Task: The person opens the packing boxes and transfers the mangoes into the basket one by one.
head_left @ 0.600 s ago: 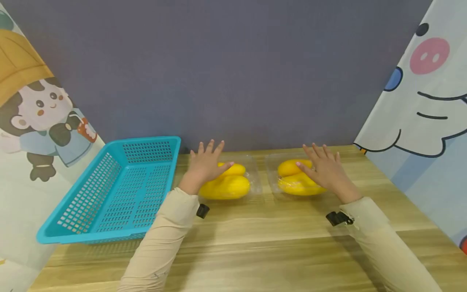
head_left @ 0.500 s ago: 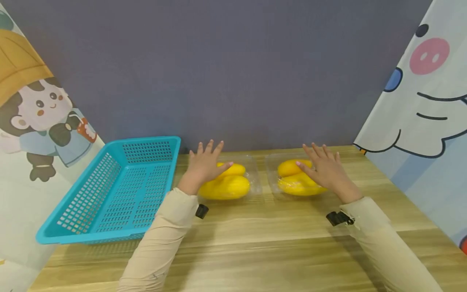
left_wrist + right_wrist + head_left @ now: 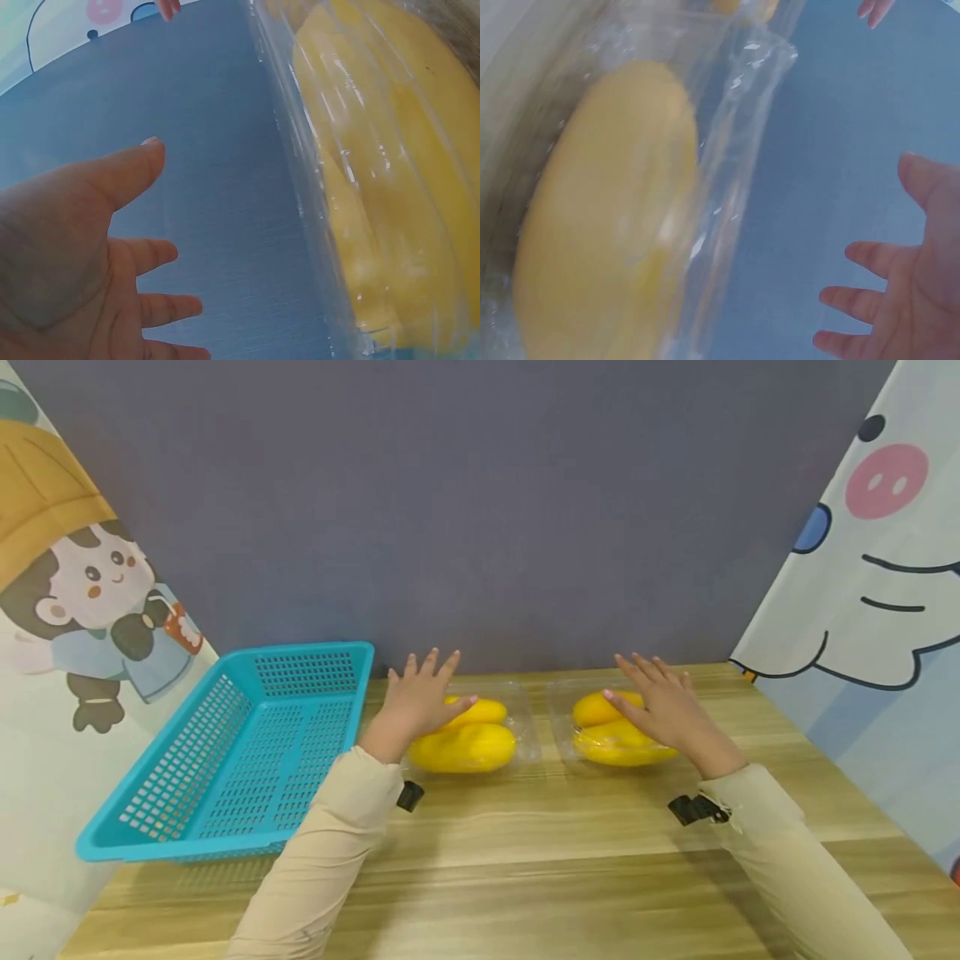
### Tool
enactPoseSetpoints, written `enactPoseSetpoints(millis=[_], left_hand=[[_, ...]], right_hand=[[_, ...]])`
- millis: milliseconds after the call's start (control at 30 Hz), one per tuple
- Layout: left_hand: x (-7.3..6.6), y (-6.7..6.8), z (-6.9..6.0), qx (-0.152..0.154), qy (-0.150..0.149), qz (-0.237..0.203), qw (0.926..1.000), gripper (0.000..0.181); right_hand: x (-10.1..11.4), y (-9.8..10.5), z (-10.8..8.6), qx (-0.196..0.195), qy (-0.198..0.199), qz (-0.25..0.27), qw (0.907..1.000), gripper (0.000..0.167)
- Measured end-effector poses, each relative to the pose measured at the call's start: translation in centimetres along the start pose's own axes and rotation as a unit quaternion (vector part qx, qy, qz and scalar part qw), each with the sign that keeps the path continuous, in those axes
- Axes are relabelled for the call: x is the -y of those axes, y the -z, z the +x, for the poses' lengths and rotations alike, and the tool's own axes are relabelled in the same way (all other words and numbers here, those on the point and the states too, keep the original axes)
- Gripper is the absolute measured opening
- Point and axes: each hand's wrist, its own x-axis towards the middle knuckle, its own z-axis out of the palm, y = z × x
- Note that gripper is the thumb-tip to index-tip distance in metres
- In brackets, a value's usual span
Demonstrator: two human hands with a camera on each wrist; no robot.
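Two clear plastic packs with yellow oblong fruits stand side by side on the wooden table. Over the left pack's fruits (image 3: 468, 748), my left hand (image 3: 417, 703) hovers with its fingers spread. My right hand (image 3: 667, 710) is spread above the right pack's fruits (image 3: 621, 743). Each wrist view shows a gap between hand and pack: the left hand (image 3: 67, 262) is apart from the wrapped fruit (image 3: 382, 165), and the right hand (image 3: 911, 277) from its fruit (image 3: 607, 217). Neither hand holds anything. The hands partly cover the packs in the head view.
A turquoise perforated basket (image 3: 288, 764) with nothing in it stands to the left of the packs on the table (image 3: 525, 877). Behind the table rises a grey panel (image 3: 480, 518). Printed cartoon sheets flank it on the left (image 3: 97, 585) and right (image 3: 892, 560).
My right hand has shifted slightly to the left in the head view. The left hand stays nearly in place, its forearm a little further left. The packs and basket have not visibly been moved.
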Motion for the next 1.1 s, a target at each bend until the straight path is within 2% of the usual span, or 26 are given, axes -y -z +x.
enactPoseSetpoints(millis=[167, 333, 567, 667, 900, 1100], left_hand=[[0.1, 0.3, -0.3, 0.017, 0.000, 0.010, 0.9998, 0.079], [0.0, 0.5, -0.6, 0.037, -0.006, 0.011, 0.9992, 0.078], [0.0, 0.7, -0.8, 0.048, -0.017, -0.001, 0.9987, 0.077], [0.1, 1.0, -1.1, 0.052, -0.017, -0.002, 0.9985, 0.077], [0.3, 1.2, -1.2, 0.063, -0.023, 0.005, 0.9977, 0.077], [0.3, 1.4, -1.3, 0.075, -0.027, 0.018, 0.9967, 0.075]], right_hand=[[0.8, 0.2, 0.4, 0.004, 0.024, 0.033, 0.9992, 0.071], [1.7, 0.1, 0.6, 0.012, 0.040, 0.036, 0.9985, 0.069], [2.4, -0.6, 1.2, 0.015, 0.069, 0.055, 0.9960, 0.067], [2.8, -1.0, 1.4, 0.021, 0.084, 0.076, 0.9934, 0.067], [3.8, -1.5, 1.5, 0.049, 0.080, 0.127, 0.9875, 0.066], [4.2, -2.2, 1.6, 0.075, 0.084, 0.187, 0.9760, 0.063]])
